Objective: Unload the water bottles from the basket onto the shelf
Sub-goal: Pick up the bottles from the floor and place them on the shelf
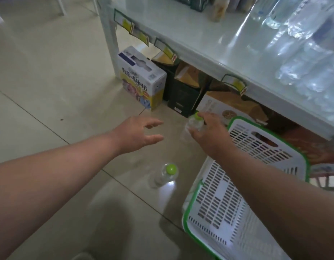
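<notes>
My left hand [139,135] reaches out over the tiled floor [40,94] with the fingers straight and spread, holding nothing. Just below and right of it, 1 clear water bottle [165,176] with a green cap stands upright on the floor by itself, near the basket's left rim. Beyond my left hand, a white and yellow carton [141,77] sits on the floor at the foot of the shelf's leg, with dark boxes [183,94] beside it under the shelf. My right hand [209,133] grips a 2nd green-capped bottle [193,126] near its top, fingers curled round it, just left of the basket. The white slotted basket [246,156] with its green rim lies beneath my right forearm on the floor. Above it, the pale shelf [209,38] carries blurred clear bottles [303,53] at its right end.
</notes>
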